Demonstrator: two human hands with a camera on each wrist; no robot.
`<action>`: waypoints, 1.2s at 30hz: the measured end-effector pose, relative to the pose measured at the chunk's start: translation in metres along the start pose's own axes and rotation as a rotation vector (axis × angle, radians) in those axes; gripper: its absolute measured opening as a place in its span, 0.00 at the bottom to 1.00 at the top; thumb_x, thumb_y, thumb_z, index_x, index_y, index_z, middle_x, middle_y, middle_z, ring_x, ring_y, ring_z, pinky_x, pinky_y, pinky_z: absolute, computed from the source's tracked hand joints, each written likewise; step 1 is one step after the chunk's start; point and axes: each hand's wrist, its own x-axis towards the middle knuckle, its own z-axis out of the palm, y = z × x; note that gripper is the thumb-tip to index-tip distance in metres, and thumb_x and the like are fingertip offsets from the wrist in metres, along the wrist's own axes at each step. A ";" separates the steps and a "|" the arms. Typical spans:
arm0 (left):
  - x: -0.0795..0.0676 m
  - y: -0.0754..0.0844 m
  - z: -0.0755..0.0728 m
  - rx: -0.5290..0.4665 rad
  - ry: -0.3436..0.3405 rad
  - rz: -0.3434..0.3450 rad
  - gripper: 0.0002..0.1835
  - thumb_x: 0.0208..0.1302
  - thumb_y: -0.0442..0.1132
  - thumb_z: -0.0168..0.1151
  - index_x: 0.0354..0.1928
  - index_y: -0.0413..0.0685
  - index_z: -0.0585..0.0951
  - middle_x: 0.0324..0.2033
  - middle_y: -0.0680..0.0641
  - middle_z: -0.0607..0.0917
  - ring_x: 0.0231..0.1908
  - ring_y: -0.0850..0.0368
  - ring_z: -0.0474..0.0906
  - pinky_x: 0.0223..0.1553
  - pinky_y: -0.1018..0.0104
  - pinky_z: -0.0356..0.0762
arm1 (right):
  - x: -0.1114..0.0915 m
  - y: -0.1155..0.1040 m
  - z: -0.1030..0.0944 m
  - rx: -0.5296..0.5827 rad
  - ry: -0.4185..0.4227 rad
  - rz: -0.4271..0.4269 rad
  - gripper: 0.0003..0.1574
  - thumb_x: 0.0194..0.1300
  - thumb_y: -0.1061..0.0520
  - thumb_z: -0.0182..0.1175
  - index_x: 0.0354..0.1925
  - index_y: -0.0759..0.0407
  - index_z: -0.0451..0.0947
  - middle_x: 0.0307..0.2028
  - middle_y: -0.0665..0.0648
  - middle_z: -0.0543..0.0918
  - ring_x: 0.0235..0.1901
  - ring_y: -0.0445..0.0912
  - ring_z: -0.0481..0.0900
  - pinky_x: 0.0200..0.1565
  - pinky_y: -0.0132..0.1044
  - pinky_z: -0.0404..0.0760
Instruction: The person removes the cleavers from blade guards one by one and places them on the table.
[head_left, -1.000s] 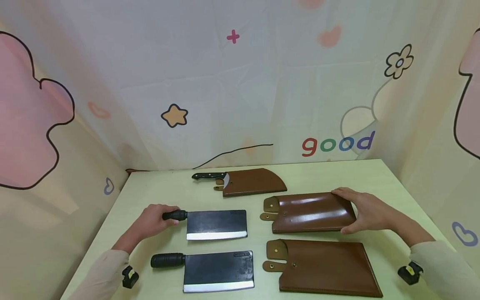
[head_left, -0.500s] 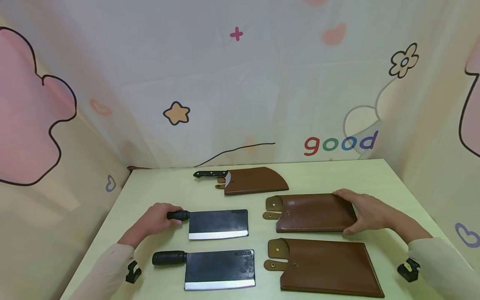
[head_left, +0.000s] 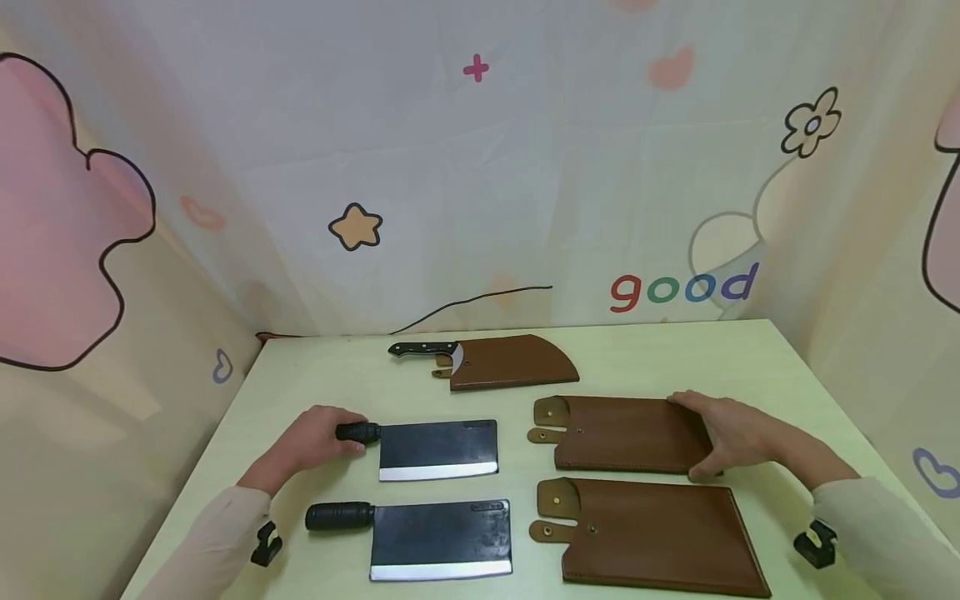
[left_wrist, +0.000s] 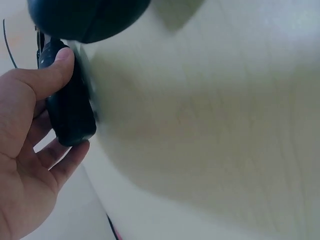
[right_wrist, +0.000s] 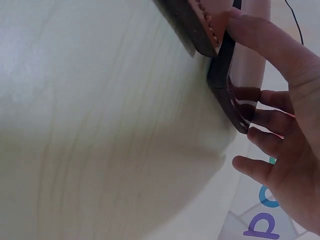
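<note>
My left hand point(head_left: 318, 437) grips the black handle point(left_wrist: 72, 110) of the farther cleaver point(head_left: 438, 450); the thumb lies along one side, fingertips at the other. The blade points right, flat over the table. At the right, my right hand point(head_left: 738, 433) spans the end of a brown leather knife sheath point(head_left: 630, 433), thumb at its near edge and fingers at its far edge. The sheath's strap end point(head_left: 551, 412) faces the blade's tip. In the right wrist view, the fingertips point(right_wrist: 257, 135) meet the sheath's edge.
A second cleaver point(head_left: 441, 542) lies in front of the first, handle to the left. Beside it lies a second brown sheath point(head_left: 660, 533). At the back, a black-handled knife point(head_left: 423, 348) sits in a third sheath point(head_left: 513, 362). A patterned curtain point(head_left: 420, 167) surrounds the pale table point(head_left: 300, 375).
The sheath in my right hand has tipped flatter and come slightly nearer, losing its bright shine. My left hand still grips the cleaver, which sits almost unmoved; the whole view has shifted slightly.
</note>
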 end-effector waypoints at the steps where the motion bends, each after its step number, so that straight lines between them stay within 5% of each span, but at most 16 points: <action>1: 0.000 0.000 0.000 -0.007 -0.006 -0.014 0.26 0.60 0.45 0.76 0.57 0.39 0.85 0.51 0.42 0.88 0.49 0.49 0.82 0.54 0.45 0.77 | 0.000 -0.001 -0.001 -0.001 -0.008 -0.004 0.75 0.41 0.33 0.82 0.74 0.67 0.58 0.70 0.72 0.68 0.65 0.68 0.71 0.63 0.64 0.71; 9: 0.013 0.005 -0.017 -0.042 0.039 -0.040 0.34 0.66 0.61 0.65 0.63 0.42 0.81 0.55 0.41 0.85 0.55 0.41 0.81 0.54 0.42 0.77 | 0.008 -0.014 -0.023 -0.062 -0.008 -0.036 0.65 0.48 0.33 0.78 0.73 0.66 0.66 0.72 0.75 0.64 0.70 0.73 0.62 0.63 0.69 0.67; 21: 0.071 0.016 -0.042 -0.140 0.196 -0.038 0.39 0.68 0.59 0.64 0.72 0.42 0.71 0.70 0.36 0.73 0.70 0.35 0.67 0.67 0.36 0.65 | 0.063 -0.043 -0.037 -0.120 0.048 -0.080 0.57 0.57 0.34 0.72 0.74 0.62 0.66 0.72 0.70 0.67 0.69 0.70 0.66 0.64 0.68 0.67; 36: 0.122 0.026 -0.027 -0.225 0.121 -0.034 0.41 0.67 0.56 0.68 0.74 0.42 0.68 0.73 0.37 0.69 0.74 0.37 0.60 0.70 0.39 0.60 | 0.141 -0.072 -0.008 0.012 0.182 -0.013 0.62 0.55 0.29 0.70 0.76 0.60 0.63 0.73 0.67 0.67 0.71 0.65 0.66 0.66 0.65 0.67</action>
